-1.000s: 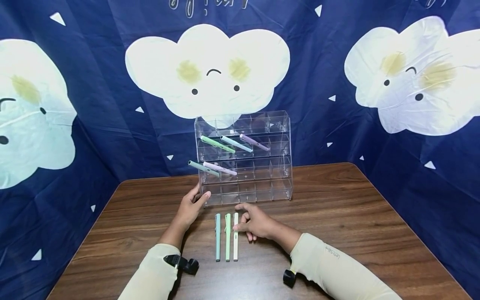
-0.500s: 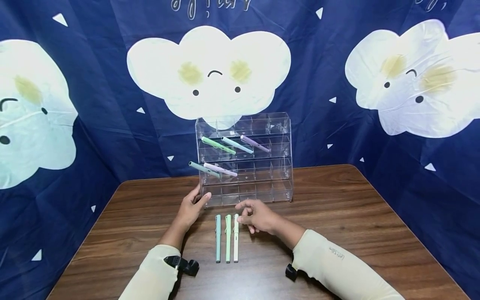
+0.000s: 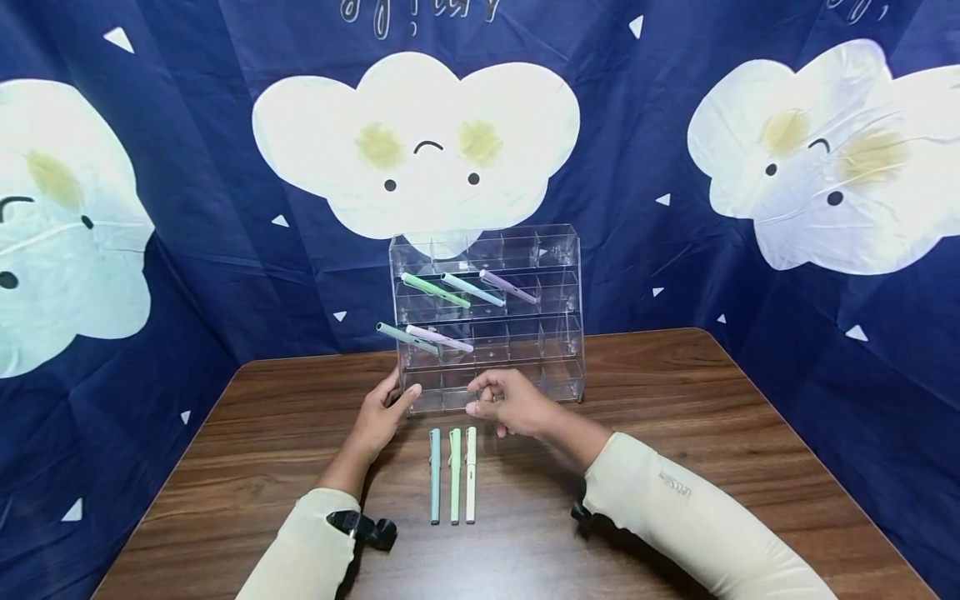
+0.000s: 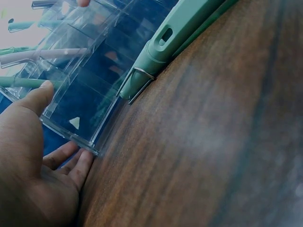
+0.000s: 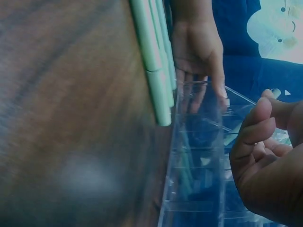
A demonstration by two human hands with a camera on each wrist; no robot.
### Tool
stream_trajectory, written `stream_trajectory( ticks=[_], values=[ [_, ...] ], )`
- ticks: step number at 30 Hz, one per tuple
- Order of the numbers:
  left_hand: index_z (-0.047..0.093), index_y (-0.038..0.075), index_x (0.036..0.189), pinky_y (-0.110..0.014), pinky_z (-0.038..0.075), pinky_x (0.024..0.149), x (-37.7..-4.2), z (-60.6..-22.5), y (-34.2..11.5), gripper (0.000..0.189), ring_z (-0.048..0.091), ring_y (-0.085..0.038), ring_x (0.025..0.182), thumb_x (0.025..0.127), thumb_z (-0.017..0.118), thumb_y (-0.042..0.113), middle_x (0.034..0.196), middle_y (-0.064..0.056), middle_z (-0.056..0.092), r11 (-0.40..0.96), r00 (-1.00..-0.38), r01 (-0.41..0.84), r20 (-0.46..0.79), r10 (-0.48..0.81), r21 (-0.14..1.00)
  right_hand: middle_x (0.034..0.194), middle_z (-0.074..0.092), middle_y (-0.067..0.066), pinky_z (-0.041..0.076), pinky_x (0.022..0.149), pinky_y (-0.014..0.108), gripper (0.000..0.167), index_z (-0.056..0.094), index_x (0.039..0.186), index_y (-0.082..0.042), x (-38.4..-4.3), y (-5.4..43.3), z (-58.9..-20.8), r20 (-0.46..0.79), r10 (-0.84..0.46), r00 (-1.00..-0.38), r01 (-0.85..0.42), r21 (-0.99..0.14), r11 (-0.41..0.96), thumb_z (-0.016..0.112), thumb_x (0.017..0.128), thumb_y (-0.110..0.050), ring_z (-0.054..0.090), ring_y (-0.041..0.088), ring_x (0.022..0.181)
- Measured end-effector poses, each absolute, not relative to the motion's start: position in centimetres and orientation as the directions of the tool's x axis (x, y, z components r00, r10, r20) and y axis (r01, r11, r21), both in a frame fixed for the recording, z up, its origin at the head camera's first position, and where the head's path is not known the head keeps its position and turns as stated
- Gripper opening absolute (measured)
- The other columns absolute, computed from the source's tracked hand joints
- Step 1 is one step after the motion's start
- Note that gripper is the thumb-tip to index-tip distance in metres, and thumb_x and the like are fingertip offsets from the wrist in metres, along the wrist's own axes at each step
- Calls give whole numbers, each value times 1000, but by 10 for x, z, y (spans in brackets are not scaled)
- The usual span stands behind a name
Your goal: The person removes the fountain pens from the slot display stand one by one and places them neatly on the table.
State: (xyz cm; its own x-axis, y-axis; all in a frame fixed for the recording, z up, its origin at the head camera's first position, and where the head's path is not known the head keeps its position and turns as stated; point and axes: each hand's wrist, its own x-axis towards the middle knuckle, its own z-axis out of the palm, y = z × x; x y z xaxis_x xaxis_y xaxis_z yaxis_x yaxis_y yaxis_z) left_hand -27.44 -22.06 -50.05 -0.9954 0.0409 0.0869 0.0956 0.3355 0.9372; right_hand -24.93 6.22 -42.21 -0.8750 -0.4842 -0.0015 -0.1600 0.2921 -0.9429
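Note:
My left hand (image 3: 378, 419) grips the lower left corner of a clear tiered pen rack (image 3: 566, 389); in the left wrist view its thumb (image 4: 38, 98) lies on the front and its fingers sit by the side edge. My right hand (image 3: 513, 404) hovers before the rack's bottom tier, fingers bent, with nothing in it. Three pens lie side by side on the table below: a blue-green pen (image 3: 435, 479), a light green pen (image 3: 455, 479) and a white pen (image 3: 471, 479). In the right wrist view the right hand (image 5: 260, 165) has its fingers loosely curled.
Slanted in the rack's upper tier are a green pen (image 3: 435, 290), a light blue pen (image 3: 474, 289) and a purple pen (image 3: 508, 286). One tier lower lean a grey-green pen (image 3: 393, 333) and a pale pink pen (image 3: 442, 337). A blue cloud-printed cloth (image 3: 630, 292) hangs behind the wooden table (image 3: 675, 433).
My right hand has moved from beside the white pen up and away to the front of the rack's bottom tier. The left hand, rack and pens stay in place.

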Motion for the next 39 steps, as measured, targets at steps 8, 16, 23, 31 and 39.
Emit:
stream_trajectory(
  ticks=[8, 16, 23, 31, 39],
  values=[
    [33, 28, 174, -58, 48, 119, -274, -499, -220, 76, 50, -43, 155, 109, 69, 44, 176, -19, 38, 328, -995, 95, 89, 32, 940, 86, 64, 3, 52, 49, 31, 34, 69, 126, 8, -259, 47, -401, 149, -422, -894, -286, -915, 284, 81, 98, -7, 51, 11, 48],
    [33, 30, 173, -56, 49, 119, -274, -497, -221, 74, 51, -42, 154, 109, 69, 41, 176, -17, 39, 314, -994, 105, 99, 35, 944, 103, 65, 7, 51, 60, 23, 29, 74, 122, -1, -270, 28, -387, 291, -332, -897, -408, -833, 374, 83, 98, -14, 57, 9, 63],
    [31, 31, 174, -58, 48, 119, -275, -501, -222, 76, 51, -43, 154, 109, 67, 46, 176, -17, 38, 338, -994, 106, 96, 46, 935, 111, 70, 12, 48, 78, 28, 23, 75, 113, -3, -283, 12, -392, 427, -250, -869, -494, -735, 465, 86, 96, -15, 60, 19, 89],
    [30, 29, 174, -60, 47, 120, -277, -501, -221, 76, 49, -44, 155, 110, 67, 44, 176, -19, 37, 332, -994, 111, 99, 50, 937, 122, 71, 10, 49, 71, 22, 28, 76, 125, -7, -298, 4, -409, 522, -193, -831, -551, -725, 413, 81, 101, -21, 64, 25, 82],
    [31, 31, 174, -59, 48, 120, -276, -501, -221, 75, 51, -43, 154, 110, 67, 44, 175, -19, 39, 343, -994, 108, 98, 45, 933, 133, 70, 12, 55, 83, 33, 37, 73, 136, -5, -307, -5, -414, 526, -187, -830, -549, -708, 444, 79, 103, -21, 70, 36, 104]
  ],
)
